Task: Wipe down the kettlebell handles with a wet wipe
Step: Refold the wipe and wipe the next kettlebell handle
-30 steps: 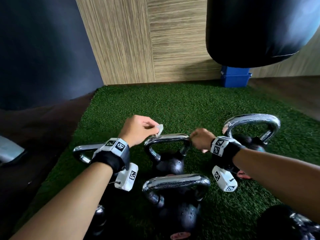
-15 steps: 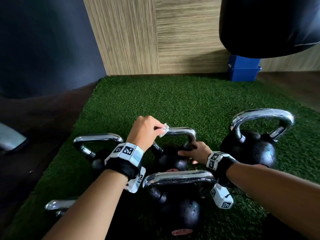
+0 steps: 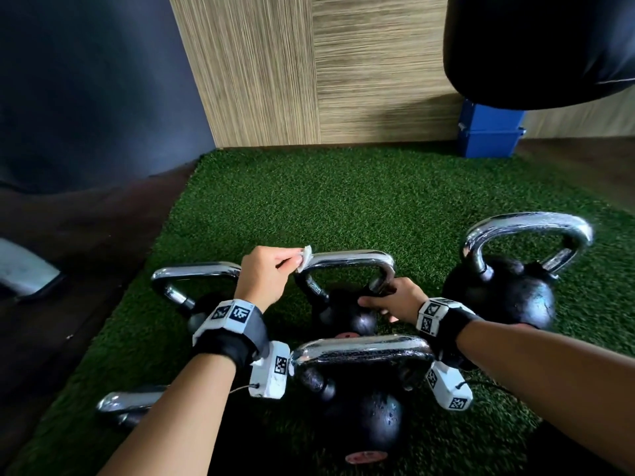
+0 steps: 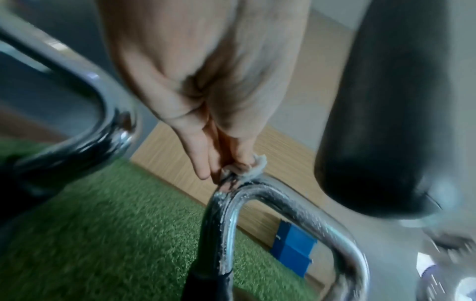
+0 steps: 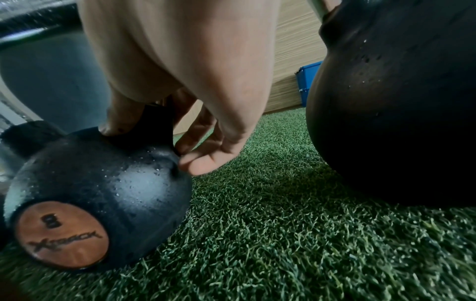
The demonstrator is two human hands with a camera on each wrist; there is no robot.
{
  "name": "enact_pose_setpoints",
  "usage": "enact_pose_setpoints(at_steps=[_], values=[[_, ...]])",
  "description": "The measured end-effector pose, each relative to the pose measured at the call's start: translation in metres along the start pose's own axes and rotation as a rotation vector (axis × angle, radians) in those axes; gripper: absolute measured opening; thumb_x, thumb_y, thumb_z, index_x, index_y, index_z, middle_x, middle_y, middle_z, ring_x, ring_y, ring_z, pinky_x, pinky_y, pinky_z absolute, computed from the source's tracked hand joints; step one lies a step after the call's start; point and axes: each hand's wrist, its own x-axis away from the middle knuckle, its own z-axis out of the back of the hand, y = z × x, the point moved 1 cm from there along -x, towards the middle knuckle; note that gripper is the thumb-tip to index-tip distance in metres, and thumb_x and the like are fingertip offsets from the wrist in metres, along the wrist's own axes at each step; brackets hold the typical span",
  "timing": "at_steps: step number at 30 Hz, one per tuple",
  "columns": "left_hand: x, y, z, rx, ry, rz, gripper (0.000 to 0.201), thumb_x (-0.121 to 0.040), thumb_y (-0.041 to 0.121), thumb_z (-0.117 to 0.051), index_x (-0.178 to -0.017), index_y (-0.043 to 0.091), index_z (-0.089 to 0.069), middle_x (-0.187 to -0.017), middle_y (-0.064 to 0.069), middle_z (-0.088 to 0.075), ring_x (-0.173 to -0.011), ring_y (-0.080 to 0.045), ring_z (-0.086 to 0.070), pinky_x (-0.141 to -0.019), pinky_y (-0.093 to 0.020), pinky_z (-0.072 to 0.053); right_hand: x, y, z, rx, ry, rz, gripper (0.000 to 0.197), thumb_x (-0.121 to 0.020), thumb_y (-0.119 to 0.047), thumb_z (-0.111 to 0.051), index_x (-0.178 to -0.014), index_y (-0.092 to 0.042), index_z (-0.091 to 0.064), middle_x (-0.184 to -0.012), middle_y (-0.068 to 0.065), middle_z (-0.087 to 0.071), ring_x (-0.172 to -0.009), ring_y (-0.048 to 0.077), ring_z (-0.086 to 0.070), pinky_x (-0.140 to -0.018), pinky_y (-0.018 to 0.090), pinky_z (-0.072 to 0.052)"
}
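Note:
Several black kettlebells with chrome handles stand on green turf [image 3: 343,207]. My left hand [image 3: 268,273] pinches a small white wet wipe [image 3: 305,256] [image 4: 253,168] against the top left corner of the middle kettlebell's handle [image 3: 350,261] [image 4: 296,205]. My right hand [image 3: 391,300] [image 5: 165,122] grips the black base of that handle's right leg, thumb on one side and fingers on the other, just above the ball [image 5: 103,193] marked 8.
A larger kettlebell [image 3: 505,286] stands to the right, another [image 3: 360,400] just in front, two more [image 3: 192,283] on the left. A black punching bag [image 3: 536,46] hangs at upper right above a blue box [image 3: 488,135]. Wood-panelled wall behind.
My left hand has carried the wipe onto the handle's left corner. My right hand has dropped from the handle's upper right to the base of its right leg.

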Motion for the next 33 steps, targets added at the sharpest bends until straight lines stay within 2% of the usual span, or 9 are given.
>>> enact_pose_setpoints(at_steps=[4,9,12,16,21,25,27,30,33], values=[[-0.004,-0.026,-0.006,0.163,-0.051,0.213,0.020,-0.094,0.016,-0.073,-0.113,0.012,-0.078,-0.104,-0.003,-0.079,-0.088,-0.016,-0.076,-0.088,-0.037,-0.061,0.000,-0.002,0.000,-0.003,0.009,-0.008,0.041,-0.060,-0.048,-0.092,-0.070,-0.016,-0.069,-0.067,0.006,-0.071,-0.064,0.023,-0.068,-0.070,0.048,-0.063],[0.003,-0.043,-0.017,0.420,-0.040,0.324,0.022,-0.093,0.006,-0.072,-0.114,0.008,-0.075,-0.083,0.015,-0.078,-0.089,-0.013,-0.075,-0.085,-0.032,-0.061,0.000,-0.001,0.001,-0.002,0.006,0.003,0.042,-0.059,-0.050,-0.092,-0.075,-0.017,-0.072,-0.069,0.008,-0.074,-0.066,0.025,-0.072,-0.065,0.046,-0.064],[0.009,-0.051,-0.026,0.489,-0.087,0.380,0.022,-0.094,0.004,-0.070,-0.115,-0.002,-0.073,-0.073,0.013,-0.076,-0.087,-0.018,-0.071,-0.079,-0.025,-0.062,-0.001,0.000,0.001,-0.013,0.004,-0.003,0.039,-0.059,-0.048,-0.093,-0.072,-0.017,-0.072,-0.064,0.003,-0.072,-0.062,0.021,-0.070,-0.065,0.045,-0.064],[0.022,-0.056,-0.036,0.613,-0.045,0.387,0.027,-0.093,-0.003,-0.067,-0.119,-0.008,-0.068,-0.086,0.008,-0.076,-0.080,-0.008,-0.071,-0.074,-0.019,-0.061,-0.004,0.001,0.003,-0.006,-0.011,0.000,0.045,-0.057,-0.050,-0.093,-0.073,-0.013,-0.073,-0.067,0.006,-0.075,-0.060,0.021,-0.071,-0.063,0.043,-0.064],[0.032,-0.053,-0.052,0.718,0.003,0.465,0.031,-0.093,-0.004,-0.067,-0.123,-0.012,-0.064,-0.110,-0.015,-0.071,-0.092,-0.026,-0.070,-0.076,-0.021,-0.062,-0.007,0.004,0.003,-0.024,-0.031,-0.013,0.048,-0.059,-0.045,-0.094,-0.078,-0.006,-0.074,-0.069,0.011,-0.076,-0.063,0.026,-0.071,-0.067,0.047,-0.063],[0.036,-0.049,-0.062,0.761,-0.013,0.549,0.033,-0.092,-0.006,-0.067,-0.123,-0.015,-0.062,-0.108,-0.019,-0.069,-0.099,-0.032,-0.068,-0.077,-0.022,-0.061,-0.008,-0.001,0.007,0.002,-0.064,-0.028,0.049,-0.058,-0.044,-0.094,-0.083,-0.007,-0.073,-0.074,0.014,-0.077,-0.065,0.027,-0.072,-0.070,0.048,-0.064],[0.036,-0.052,-0.062,0.768,-0.027,0.558,0.032,-0.090,-0.004,-0.070,-0.121,-0.014,-0.064,-0.106,-0.018,-0.072,-0.093,-0.028,-0.070,-0.074,-0.022,-0.062,-0.007,-0.003,0.010,0.034,-0.075,-0.010,0.046,-0.059,-0.041,-0.095,-0.087,-0.011,-0.072,-0.073,0.010,-0.077,-0.068,0.027,-0.075,-0.066,0.042,-0.064],[0.036,-0.057,-0.060,0.755,-0.057,0.564,0.031,-0.087,0.000,-0.075,-0.116,-0.011,-0.069,-0.099,-0.017,-0.075,-0.089,-0.023,-0.072,-0.072,-0.020,-0.062,-0.003,-0.007,0.013,0.019,-0.105,0.026,0.043,-0.063,-0.025,-0.095,-0.101,-0.017,-0.076,-0.081,0.005,-0.079,-0.064,0.018,-0.074,-0.062,0.035,-0.063],[0.040,-0.058,-0.062,0.716,-0.013,0.553,0.030,-0.086,0.005,-0.078,-0.112,-0.009,-0.071,-0.095,-0.018,-0.076,-0.090,-0.025,-0.073,-0.074,-0.022,-0.062,0.003,-0.012,0.015,0.060,-0.114,0.043,0.040,-0.064,-0.012,-0.093,-0.100,-0.019,-0.077,-0.088,0.006,-0.079,-0.070,0.020,-0.076,-0.069,0.042,-0.064]])
